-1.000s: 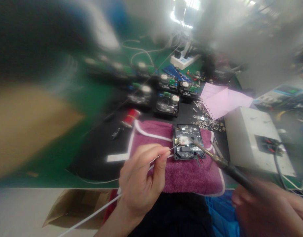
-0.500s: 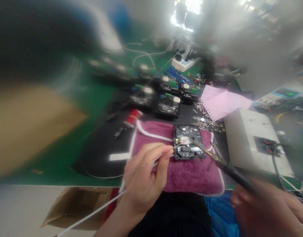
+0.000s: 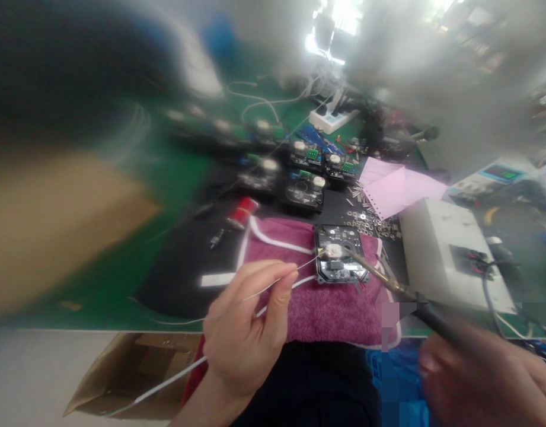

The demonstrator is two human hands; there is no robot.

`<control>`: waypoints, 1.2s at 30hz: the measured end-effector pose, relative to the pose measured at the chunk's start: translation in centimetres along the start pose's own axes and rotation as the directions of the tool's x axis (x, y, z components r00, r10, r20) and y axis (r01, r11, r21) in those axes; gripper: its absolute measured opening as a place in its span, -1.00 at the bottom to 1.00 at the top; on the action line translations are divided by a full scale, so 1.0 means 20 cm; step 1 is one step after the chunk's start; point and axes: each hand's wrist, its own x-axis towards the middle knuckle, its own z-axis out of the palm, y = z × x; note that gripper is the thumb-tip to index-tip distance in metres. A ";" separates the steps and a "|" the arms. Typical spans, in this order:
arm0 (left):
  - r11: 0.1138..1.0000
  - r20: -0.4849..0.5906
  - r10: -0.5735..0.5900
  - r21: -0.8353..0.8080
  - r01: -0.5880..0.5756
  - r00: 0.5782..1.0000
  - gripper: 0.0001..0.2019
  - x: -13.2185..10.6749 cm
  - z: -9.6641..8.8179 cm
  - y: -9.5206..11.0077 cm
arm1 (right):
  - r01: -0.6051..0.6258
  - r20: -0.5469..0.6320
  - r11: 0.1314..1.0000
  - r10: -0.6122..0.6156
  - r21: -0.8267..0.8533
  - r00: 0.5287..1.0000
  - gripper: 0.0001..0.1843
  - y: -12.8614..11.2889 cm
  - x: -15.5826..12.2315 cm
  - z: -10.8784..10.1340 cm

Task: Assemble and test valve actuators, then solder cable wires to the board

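Observation:
A thin strand of solder wire (image 3: 305, 262) is pinched between the thumb and forefinger of my left hand (image 3: 250, 323). Its tip reaches the white round part (image 3: 334, 251) on the circuit board in a square black housing (image 3: 339, 232). Gripped in my blurred right hand (image 3: 481, 373) is a soldering iron (image 3: 437, 317), whose tip meets the board beside that white part. The housing rests on a folded purple towel (image 3: 330, 320). A white cable (image 3: 170, 379) passes under my left hand, its far end hanging below the table edge.
Behind stand several similar housings with boards (image 3: 305, 191). A red spool (image 3: 243, 212) lies left of the towel. Loose metal nuts and pins (image 3: 370, 224), pink papers (image 3: 397, 187) and a pale box (image 3: 450, 255) are to the right. A cardboard box (image 3: 121, 379) stands below the table edge.
My left hand has drawn slightly back to the left with the solder wire. The soldering iron stays at the white part. The hanging cable end has shifted a little.

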 end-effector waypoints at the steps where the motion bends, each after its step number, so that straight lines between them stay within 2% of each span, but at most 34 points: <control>1: 1.000 0.011 -0.011 0.006 0.011 1.000 -0.75 0.00 0.00 0.00 | -0.008 0.004 1.000 0.008 -0.003 1.000 -0.61 -0.01 -0.01 0.00; 5: 1.000 0.056 -0.018 0.003 0.018 0.998 -0.79 -0.01 0.00 -0.01 | -0.052 0.010 0.999 0.052 0.006 0.999 -0.63 -0.05 -0.02 0.03; 11: 1.000 0.061 -0.010 -0.005 0.010 0.998 -0.82 -0.01 0.00 -0.02 | -0.169 0.048 0.984 0.166 0.061 0.985 -0.70 -0.11 -0.01 0.03; 15: 1.000 0.085 -0.004 -0.001 0.004 0.996 -0.82 -0.01 0.00 -0.02 | -0.182 0.087 0.980 0.175 0.076 0.981 -0.70 -0.11 -0.01 0.02; 24: 1.000 0.108 0.025 0.001 -0.025 0.994 -0.76 0.01 0.00 -0.02 | -0.136 0.039 0.989 0.133 0.065 0.990 -0.69 -0.15 0.02 0.06; 30: 0.999 0.119 0.039 0.002 -0.040 0.992 -0.81 0.02 0.00 -0.02 | -0.155 0.066 0.987 0.152 0.044 0.986 -0.67 -0.19 0.01 0.08; 36: 0.999 0.127 0.047 -0.017 -0.045 0.991 -0.77 0.02 0.01 -0.02 | -0.166 0.089 0.986 0.163 0.032 0.983 -0.70 -0.20 0.01 0.08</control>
